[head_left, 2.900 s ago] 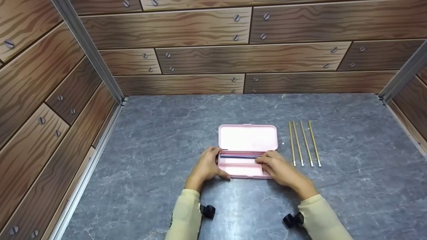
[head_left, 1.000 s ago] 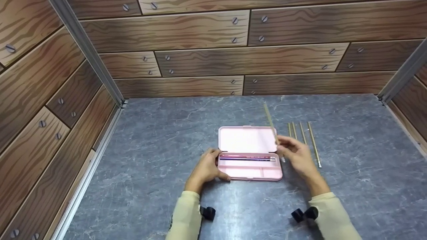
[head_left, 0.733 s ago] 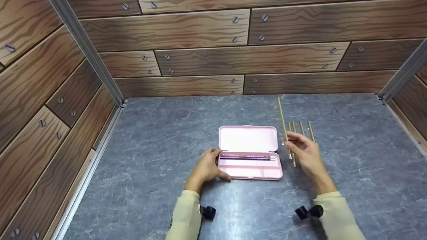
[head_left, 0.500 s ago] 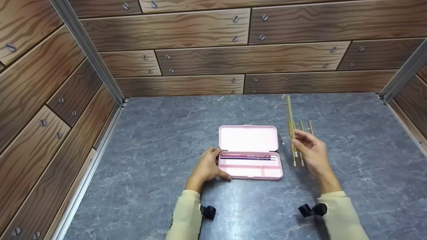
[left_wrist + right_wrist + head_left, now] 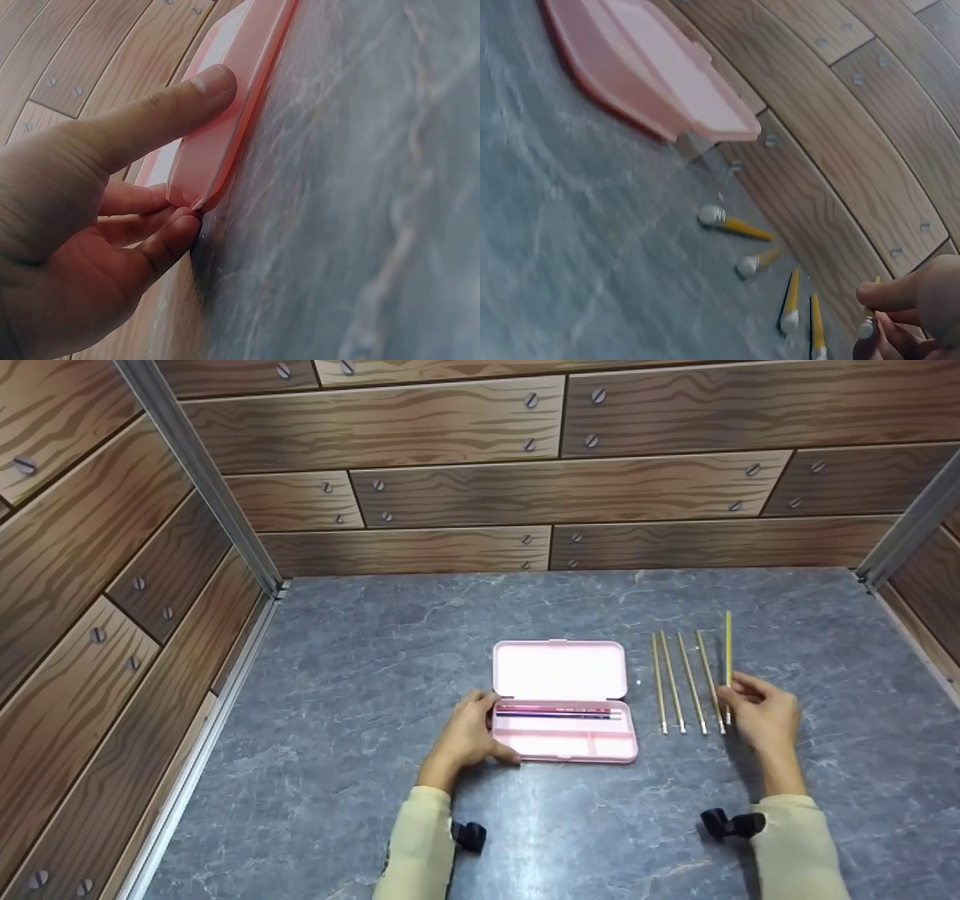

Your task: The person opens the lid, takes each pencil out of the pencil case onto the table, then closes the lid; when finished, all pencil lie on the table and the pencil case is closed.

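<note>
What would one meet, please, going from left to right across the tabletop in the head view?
Left hand gripping the case's left end → open pink pencil case with pencils inside → four yellow pencils lying in a row → fifth yellow pencil, pinched by the right hand.

We see a grey marbled tabletop [image 5: 360,720] boxed in on three sides by walls [image 5: 465,472] printed with brown wood planks and cartoon screw heads. Grey metal corner posts [image 5: 202,480] run up at back left and back right. Light is even, soft glare near front.
</note>
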`<move>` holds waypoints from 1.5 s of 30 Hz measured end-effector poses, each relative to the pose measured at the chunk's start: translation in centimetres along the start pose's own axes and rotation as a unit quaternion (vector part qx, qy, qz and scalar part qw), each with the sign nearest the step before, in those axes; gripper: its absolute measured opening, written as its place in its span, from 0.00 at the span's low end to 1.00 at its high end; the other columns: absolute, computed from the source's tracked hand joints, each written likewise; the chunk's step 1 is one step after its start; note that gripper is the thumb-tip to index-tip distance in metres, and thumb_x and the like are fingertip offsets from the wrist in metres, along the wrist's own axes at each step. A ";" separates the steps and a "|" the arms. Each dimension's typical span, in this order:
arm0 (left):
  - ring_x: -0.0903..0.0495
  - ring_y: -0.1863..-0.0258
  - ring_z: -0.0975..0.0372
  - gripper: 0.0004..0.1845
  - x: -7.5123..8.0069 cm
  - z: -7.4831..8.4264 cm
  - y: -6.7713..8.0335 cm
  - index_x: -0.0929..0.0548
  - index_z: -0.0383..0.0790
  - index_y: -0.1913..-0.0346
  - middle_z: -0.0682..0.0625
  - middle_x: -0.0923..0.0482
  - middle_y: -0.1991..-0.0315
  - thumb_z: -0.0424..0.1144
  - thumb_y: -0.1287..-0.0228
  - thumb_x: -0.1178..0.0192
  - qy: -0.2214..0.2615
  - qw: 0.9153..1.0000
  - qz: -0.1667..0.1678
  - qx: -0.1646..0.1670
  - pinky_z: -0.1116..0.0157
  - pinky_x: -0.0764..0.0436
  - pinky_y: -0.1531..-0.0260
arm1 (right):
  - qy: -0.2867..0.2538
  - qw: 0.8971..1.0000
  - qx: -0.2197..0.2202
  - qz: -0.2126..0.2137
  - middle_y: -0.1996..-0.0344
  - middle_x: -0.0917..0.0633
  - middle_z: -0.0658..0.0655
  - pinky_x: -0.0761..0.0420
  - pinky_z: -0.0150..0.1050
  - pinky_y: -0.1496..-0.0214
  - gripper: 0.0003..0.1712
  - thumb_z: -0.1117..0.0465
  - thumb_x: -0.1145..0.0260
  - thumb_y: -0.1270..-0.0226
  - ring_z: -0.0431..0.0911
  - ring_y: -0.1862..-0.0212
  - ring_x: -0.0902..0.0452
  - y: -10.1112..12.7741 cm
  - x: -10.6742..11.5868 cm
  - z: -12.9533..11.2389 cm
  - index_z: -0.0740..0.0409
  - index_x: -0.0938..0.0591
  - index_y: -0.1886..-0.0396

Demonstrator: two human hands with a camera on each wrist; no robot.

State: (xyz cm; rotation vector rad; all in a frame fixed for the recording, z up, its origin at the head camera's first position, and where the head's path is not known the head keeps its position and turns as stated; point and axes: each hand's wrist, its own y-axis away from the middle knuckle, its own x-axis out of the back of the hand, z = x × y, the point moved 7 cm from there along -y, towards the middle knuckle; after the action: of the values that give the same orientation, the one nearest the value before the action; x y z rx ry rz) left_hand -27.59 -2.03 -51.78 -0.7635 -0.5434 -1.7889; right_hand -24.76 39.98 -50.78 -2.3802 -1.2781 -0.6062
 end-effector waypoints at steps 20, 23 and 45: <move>0.27 0.46 0.55 0.49 0.0 0.2 0.0 0.23 0.41 0.43 0.49 0.27 0.47 0.47 0.80 0.17 0.000 1.000 0.000 0.001 0.59 0.27 0.41 | 0.159 0.986 0.058 -0.005 0.67 0.13 0.63 0.28 0.40 0.62 0.17 0.61 0.32 0.42 0.30 0.76 0.31 -0.4 -0.3 0.8 0.66 0.16 0.55; 0.28 0.45 0.55 0.49 0.0 0.2 0.0 0.23 0.41 0.42 0.49 0.27 0.46 0.47 0.80 0.17 0.000 1.000 0.000 0.006 0.59 0.28 0.40 | 0.158 0.986 0.056 0.004 0.66 0.14 0.64 0.28 0.41 0.61 0.18 0.61 0.32 0.42 0.36 0.74 0.27 -0.2 -0.1 0.5 0.67 0.16 0.55; 0.28 0.45 0.54 0.47 0.1 0.3 -0.1 0.22 0.41 0.45 0.49 0.27 0.45 0.48 0.80 0.17 -0.012 1.000 0.005 -0.004 0.59 0.29 0.40 | 0.105 0.855 0.458 -0.222 0.63 0.16 0.57 0.21 0.46 0.54 0.16 0.70 0.31 0.48 0.49 0.59 0.21 10.9 -11.7 -11.9 0.62 0.15 0.57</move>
State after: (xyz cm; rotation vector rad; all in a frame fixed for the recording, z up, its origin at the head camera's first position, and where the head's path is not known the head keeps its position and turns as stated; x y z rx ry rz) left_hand -27.64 -1.81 -51.47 -0.7913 -0.5482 -1.7761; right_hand -23.63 20.20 -48.34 -1.2194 -1.5522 -0.2511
